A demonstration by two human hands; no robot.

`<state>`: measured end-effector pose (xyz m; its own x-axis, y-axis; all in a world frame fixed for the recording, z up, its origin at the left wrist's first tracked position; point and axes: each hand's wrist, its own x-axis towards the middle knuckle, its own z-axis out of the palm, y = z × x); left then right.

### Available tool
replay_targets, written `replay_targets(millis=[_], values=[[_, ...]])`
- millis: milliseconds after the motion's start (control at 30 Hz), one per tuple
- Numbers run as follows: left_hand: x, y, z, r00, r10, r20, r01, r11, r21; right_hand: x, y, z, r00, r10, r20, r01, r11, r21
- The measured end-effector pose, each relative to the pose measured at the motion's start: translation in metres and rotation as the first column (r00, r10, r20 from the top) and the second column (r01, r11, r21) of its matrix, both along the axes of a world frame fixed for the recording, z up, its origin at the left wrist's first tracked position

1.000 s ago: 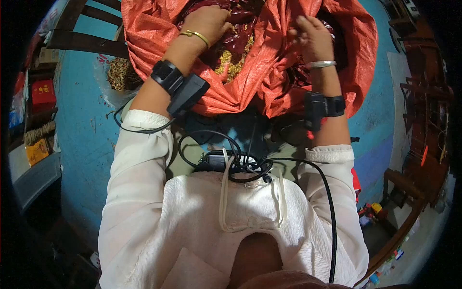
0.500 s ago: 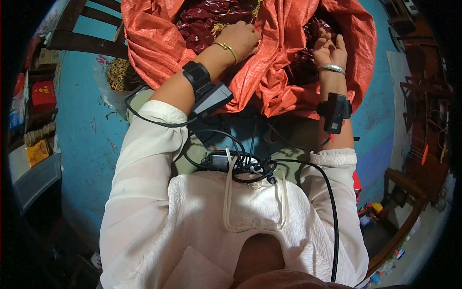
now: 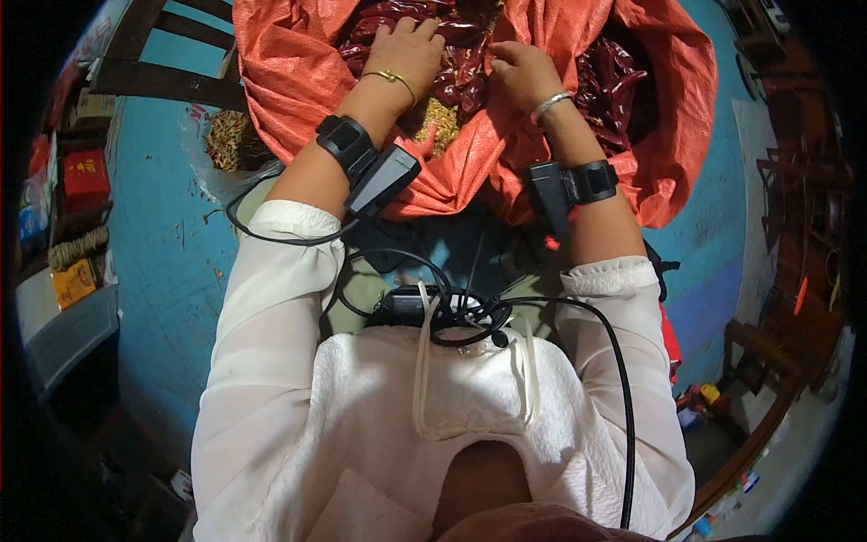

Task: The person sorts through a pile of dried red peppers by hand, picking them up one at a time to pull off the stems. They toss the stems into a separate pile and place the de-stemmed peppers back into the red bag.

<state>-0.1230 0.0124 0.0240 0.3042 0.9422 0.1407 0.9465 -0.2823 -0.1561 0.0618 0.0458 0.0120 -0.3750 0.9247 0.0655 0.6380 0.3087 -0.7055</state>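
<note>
Dark red dried chilies (image 3: 462, 90) fill the left orange woven sack (image 3: 293, 68), with yellowish seeds (image 3: 437, 126) showing among them. My left hand (image 3: 408, 59) lies on these chilies, palm down and fingers spread. Over the inner edge of the same sack, my right hand (image 3: 528, 77) points leftward with bent fingers slightly apart; nothing shows in it. More chilies (image 3: 616, 86) sit in the right orange sack (image 3: 682, 99), just beyond my right wrist. Both wrists carry a bracelet and a strapped black device.
A clear plastic bag of chili stems (image 3: 237, 140) rests on the blue floor (image 3: 167, 307) left of the sacks. A dark wooden chair (image 3: 172, 83) stands at upper left. Black cables (image 3: 470, 334) loop across my lap. Wooden furniture (image 3: 768, 352) lines the right side.
My right hand has left the right sack and swung left to the left sack's edge, turning from palm up to palm down. My left hand has shifted left and farther in over the chilies.
</note>
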Motion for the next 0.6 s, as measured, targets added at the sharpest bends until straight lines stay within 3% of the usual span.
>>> replay_targets(millis=[67,100,133,200,367,433,467,500,600], values=[[-0.004,-0.002,0.005,0.999,0.035,0.003,-0.035,0.999,-0.032,-0.006,-0.003,0.007,0.969,0.020,0.245,-0.032,0.998,0.048],[-0.008,-0.002,0.006,0.998,0.065,0.005,-0.065,0.996,-0.063,-0.008,-0.001,0.004,0.970,0.021,0.244,-0.035,0.998,0.050],[-0.012,-0.002,0.005,0.997,0.074,0.012,-0.074,0.997,0.015,-0.010,0.000,-0.002,0.944,0.039,0.328,-0.065,0.995,0.070],[-0.017,-0.003,0.008,0.994,0.097,0.047,-0.097,0.995,-0.003,-0.016,0.005,-0.006,0.870,0.070,0.488,-0.108,0.993,0.051],[-0.020,-0.010,0.013,0.988,0.043,0.148,-0.041,0.999,-0.016,-0.031,0.005,-0.004,0.863,0.018,0.504,-0.011,1.000,-0.018],[-0.016,-0.017,0.008,0.979,-0.107,0.172,0.119,0.991,-0.058,-0.035,0.006,-0.005,0.864,-0.016,0.504,0.031,0.999,-0.022],[-0.015,-0.027,0.003,0.966,-0.222,0.135,0.222,0.975,0.012,-0.037,0.007,-0.006,0.859,-0.062,0.509,0.092,0.995,-0.034],[-0.014,-0.032,0.003,0.972,-0.208,0.113,0.212,0.977,-0.024,-0.038,0.008,-0.007,0.852,-0.104,0.513,0.150,0.988,-0.048],[-0.014,-0.035,0.004,0.983,-0.167,0.072,0.170,0.984,-0.042,-0.040,0.013,-0.005,0.836,-0.048,0.546,0.113,0.990,-0.086]])
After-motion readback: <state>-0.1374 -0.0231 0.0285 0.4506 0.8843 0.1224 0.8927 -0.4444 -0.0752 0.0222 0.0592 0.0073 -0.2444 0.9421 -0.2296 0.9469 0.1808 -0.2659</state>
